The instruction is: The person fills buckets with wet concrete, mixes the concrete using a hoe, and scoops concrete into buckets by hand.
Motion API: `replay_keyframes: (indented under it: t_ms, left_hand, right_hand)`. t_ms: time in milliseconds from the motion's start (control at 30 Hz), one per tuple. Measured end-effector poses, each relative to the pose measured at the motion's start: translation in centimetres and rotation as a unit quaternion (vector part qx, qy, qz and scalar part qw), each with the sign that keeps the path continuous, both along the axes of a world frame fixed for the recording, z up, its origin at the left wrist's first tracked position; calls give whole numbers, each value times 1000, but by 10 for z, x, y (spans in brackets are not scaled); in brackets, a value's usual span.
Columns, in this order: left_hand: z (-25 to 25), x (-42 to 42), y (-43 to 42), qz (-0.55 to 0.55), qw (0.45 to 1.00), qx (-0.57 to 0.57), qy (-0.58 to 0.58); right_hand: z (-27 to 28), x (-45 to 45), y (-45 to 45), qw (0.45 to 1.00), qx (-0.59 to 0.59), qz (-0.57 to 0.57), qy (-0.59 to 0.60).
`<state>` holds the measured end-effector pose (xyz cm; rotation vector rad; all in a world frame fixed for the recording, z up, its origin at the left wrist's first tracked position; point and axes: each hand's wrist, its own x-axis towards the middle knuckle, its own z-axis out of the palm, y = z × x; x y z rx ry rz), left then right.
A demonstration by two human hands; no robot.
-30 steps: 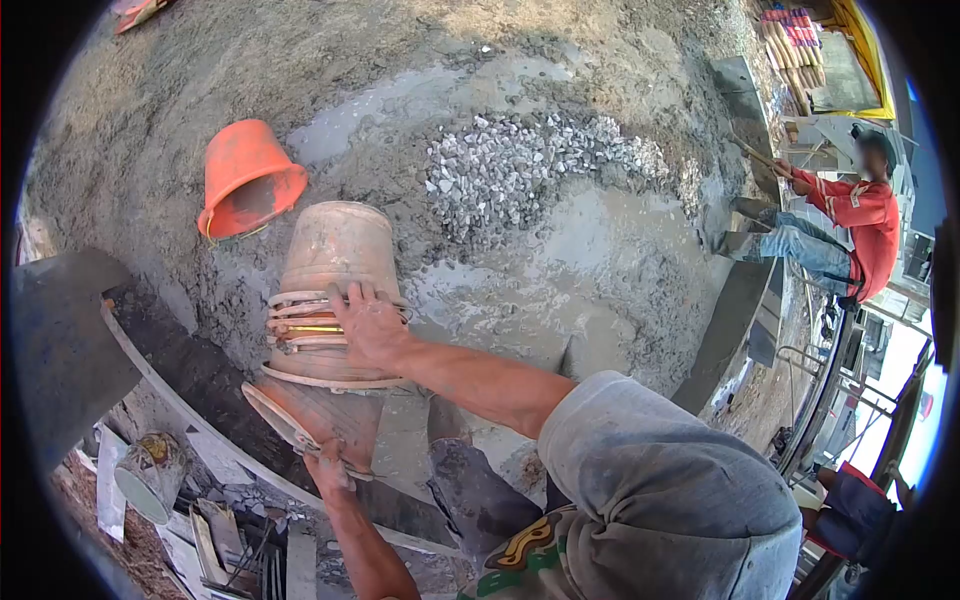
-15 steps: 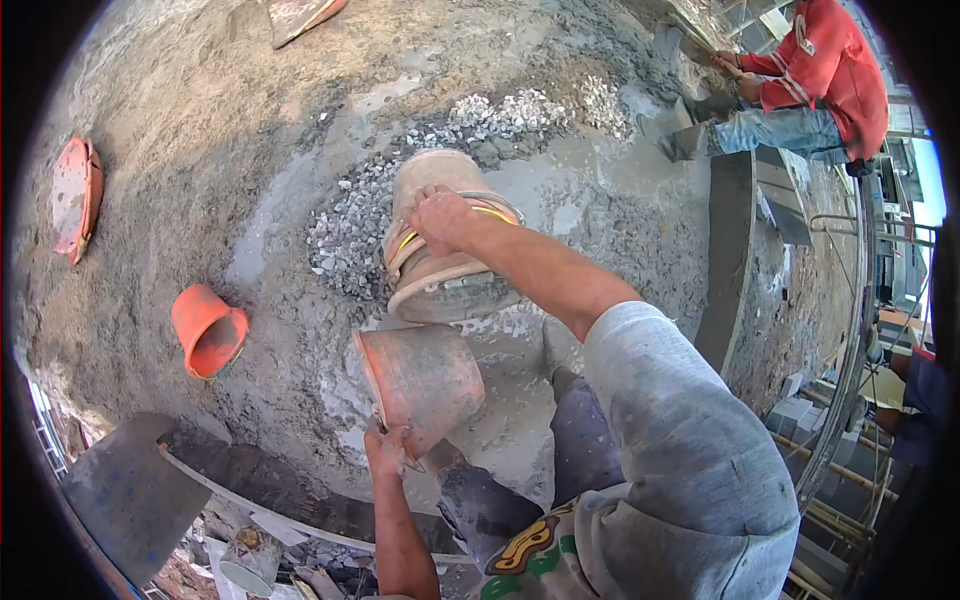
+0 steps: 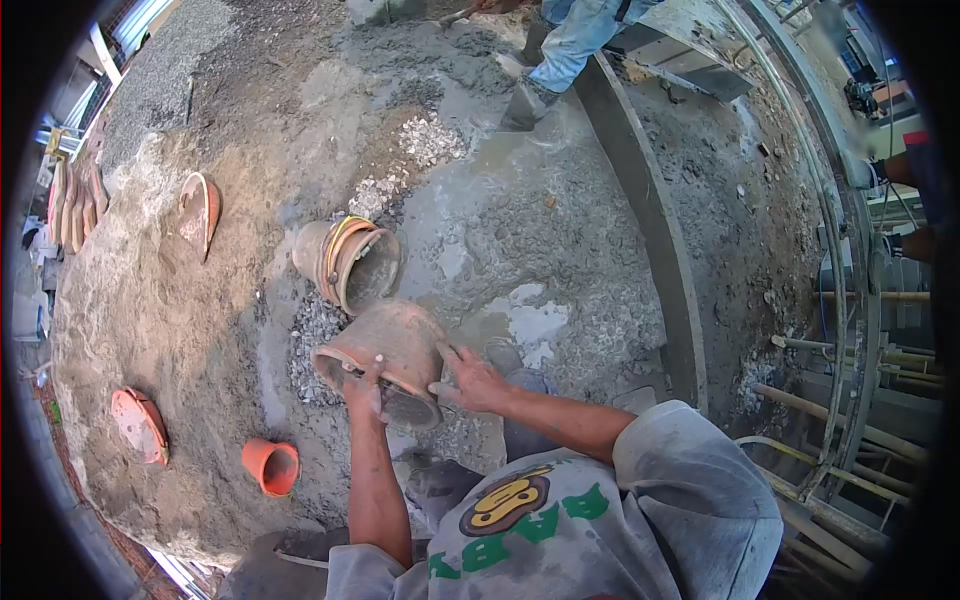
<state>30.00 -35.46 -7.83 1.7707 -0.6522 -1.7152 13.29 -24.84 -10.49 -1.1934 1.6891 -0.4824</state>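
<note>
My left hand [image 3: 363, 390] grips the rim of a worn, cement-coated orange bucket [image 3: 390, 345], which lies tilted with its mouth toward me. At the bucket's right side is my right hand [image 3: 474, 382], its thumb and fingers apart, touching or very near the wall. Just beyond, a stack of nested buckets [image 3: 345, 262] with a yellow rim lies on its side on the wet ground. A smaller orange bucket [image 3: 271, 466] lies to the left, near my body.
Two cement-crusted orange containers [image 3: 199, 212] [image 3: 139, 427] lie at the left. Gravel [image 3: 431, 141] is scattered beyond the stack. A long grey board [image 3: 650, 210] edges the wet cement. A person in jeans [image 3: 575, 45] stands at the top. Pipes and bamboo poles [image 3: 850, 420] lie right.
My right hand has let go of the nested buckets and moved to the single bucket in my left hand. The view has turned, with the other person now near the top.
</note>
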Motion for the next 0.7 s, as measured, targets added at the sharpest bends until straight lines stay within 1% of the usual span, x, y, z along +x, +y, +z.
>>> replay_keyframes:
  t_ms: [33,100,167,233,267,333,400,433,467,500,533,567,600,633,667,700]
  left_hand:
    - [12,-34,-1,-25,999,-5,21]
    - [20,-93,2,-79,995,6,58]
    - [46,-155,7,-96,991,21,96]
    - [42,-201,4,-137,978,56,148]
    - [52,-223,1,-154,973,61,162]
    - [76,-266,-2,-184,961,72,193]
    - [94,-300,-3,-260,932,86,237]
    - [102,-310,-4,-298,915,96,253]
    - [115,-318,-6,-389,898,47,202]
    - [122,-324,-10,-471,869,0,150]
    - [115,-330,-18,-529,837,-101,94]
    - [105,-331,-28,-529,803,-274,12]
    - [95,-330,-41,-511,737,-438,-68]
    - [82,-331,-56,-473,642,-586,-142]
    - [64,-334,-68,-524,705,-474,-61]
    - [47,-337,-80,-549,759,-349,1]
  right_hand:
    - [14,-21,3,999,-43,31,7]
    - [45,-62,11,989,-122,84,26]
    - [71,-106,20,985,-132,14,108]
    - [81,-144,35,970,-147,-72,179]
    - [85,-161,41,957,-162,-120,211]
    - [101,-192,51,919,-142,-240,277]
    - [84,-228,59,872,-186,-344,295]
    - [88,-247,61,853,-198,-385,291]
    - [94,-266,62,833,-208,-426,284]
    - [99,-282,66,822,-206,-454,275]
    - [106,-295,72,810,-203,-480,267]
    - [118,-305,78,811,-177,-505,237]
    - [129,-315,83,808,-151,-530,206]
    - [130,-327,90,809,-158,-541,164]
    - [130,-339,96,808,-165,-553,122]
    - [127,-344,97,804,-169,-565,79]
